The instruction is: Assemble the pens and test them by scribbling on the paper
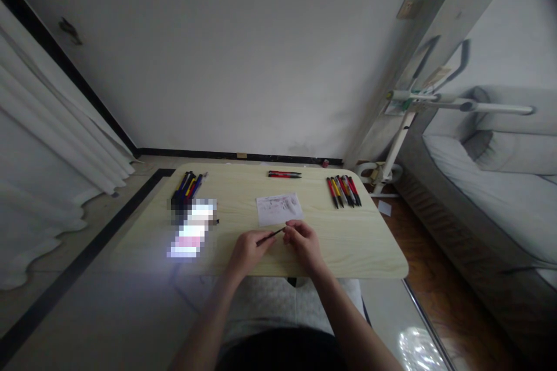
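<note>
Close to the table's front edge, my left hand (249, 249) is closed around a thin dark pen (264, 239). The pen slants up to the right, and its narrow end reaches the fingertips of my right hand (303, 242), which are pinched together there. Whether a small separate part sits between those fingertips is too small to tell. Just beyond my hands lies a white sheet of paper (278, 209) with dark and reddish scribbles.
On the pale wooden table (365, 249), several pens (343, 191) lie in a row at right. Red-and-black pens (284, 174) lie at the back, more dark and yellow pens (188, 186) at left. A bright, pixelated patch (194, 229) covers something in front of them.
</note>
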The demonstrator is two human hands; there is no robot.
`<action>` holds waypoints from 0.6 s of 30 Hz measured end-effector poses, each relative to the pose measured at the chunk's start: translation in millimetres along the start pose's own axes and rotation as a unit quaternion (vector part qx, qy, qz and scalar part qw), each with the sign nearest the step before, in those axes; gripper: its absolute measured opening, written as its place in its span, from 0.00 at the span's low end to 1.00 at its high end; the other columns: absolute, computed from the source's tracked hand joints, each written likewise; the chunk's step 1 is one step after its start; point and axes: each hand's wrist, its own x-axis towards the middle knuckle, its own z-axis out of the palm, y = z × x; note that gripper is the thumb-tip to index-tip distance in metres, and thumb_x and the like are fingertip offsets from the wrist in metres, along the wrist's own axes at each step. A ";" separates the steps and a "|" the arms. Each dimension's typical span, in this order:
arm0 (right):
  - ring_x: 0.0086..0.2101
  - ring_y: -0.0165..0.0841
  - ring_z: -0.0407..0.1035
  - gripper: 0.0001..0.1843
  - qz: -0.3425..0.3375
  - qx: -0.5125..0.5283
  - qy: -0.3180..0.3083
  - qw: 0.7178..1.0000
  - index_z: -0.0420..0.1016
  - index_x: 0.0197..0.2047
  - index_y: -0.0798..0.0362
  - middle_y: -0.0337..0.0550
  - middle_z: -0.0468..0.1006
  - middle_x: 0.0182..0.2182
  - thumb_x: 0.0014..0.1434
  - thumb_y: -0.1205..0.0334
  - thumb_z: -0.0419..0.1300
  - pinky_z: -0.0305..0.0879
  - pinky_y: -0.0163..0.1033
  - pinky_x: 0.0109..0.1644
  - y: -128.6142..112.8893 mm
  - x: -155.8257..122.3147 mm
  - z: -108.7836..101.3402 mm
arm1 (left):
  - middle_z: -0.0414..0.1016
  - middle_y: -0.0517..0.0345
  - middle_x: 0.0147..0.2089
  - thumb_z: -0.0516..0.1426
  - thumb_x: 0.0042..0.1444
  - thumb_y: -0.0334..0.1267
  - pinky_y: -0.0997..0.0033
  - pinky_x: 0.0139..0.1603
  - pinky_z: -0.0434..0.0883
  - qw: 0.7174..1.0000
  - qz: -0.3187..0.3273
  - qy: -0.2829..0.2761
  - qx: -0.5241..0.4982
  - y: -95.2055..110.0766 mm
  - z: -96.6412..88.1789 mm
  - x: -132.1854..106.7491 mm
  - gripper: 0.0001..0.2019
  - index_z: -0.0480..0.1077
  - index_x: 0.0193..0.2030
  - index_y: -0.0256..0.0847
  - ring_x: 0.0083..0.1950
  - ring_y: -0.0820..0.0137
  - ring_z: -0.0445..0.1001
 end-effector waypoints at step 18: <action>0.18 0.25 0.59 0.11 -0.028 -0.064 0.043 0.997 0.70 0.27 0.55 0.34 0.66 0.17 0.47 0.55 0.59 0.54 0.31 0.22 6.7 -1.6 13.0 | 0.77 0.56 0.38 0.52 0.53 0.40 0.73 0.39 0.69 1.000 -0.015 0.014 0.008 -0.8 1.1 0.0 0.11 0.73 0.39 0.42 0.38 0.67 0.74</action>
